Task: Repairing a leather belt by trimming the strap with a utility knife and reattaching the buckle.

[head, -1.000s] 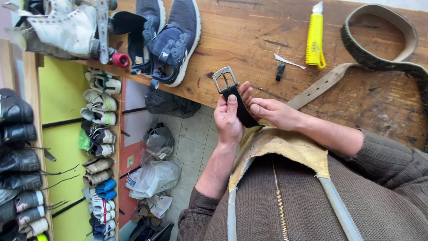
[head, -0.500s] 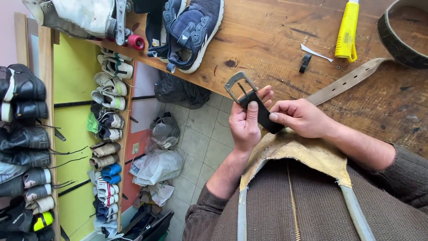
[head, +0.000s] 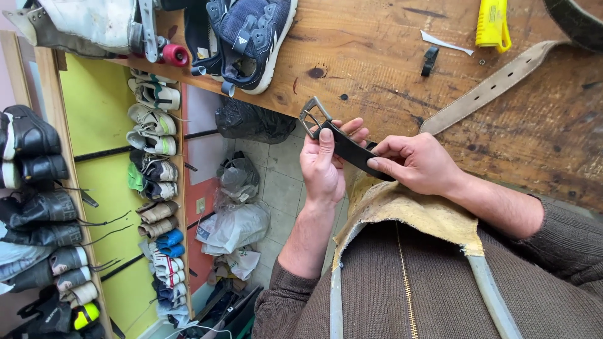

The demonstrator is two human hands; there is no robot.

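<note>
Both hands hold a black belt at the counter's edge.
Left hand [head: 322,164] fingers pinch the belt [head: 352,150] just behind its metal buckle [head: 313,115]; right hand [head: 418,164] fingers pinch the strap farther back, just below the wooden counter [head: 389,69].

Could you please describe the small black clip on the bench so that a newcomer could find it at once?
Start at the wooden workbench and find the yellow tool at its far edge. Just left of it, beside a white paper sliver, lies the small black clip. It is the only loose black piece there, much smaller than the tan strap nearby.
</note>
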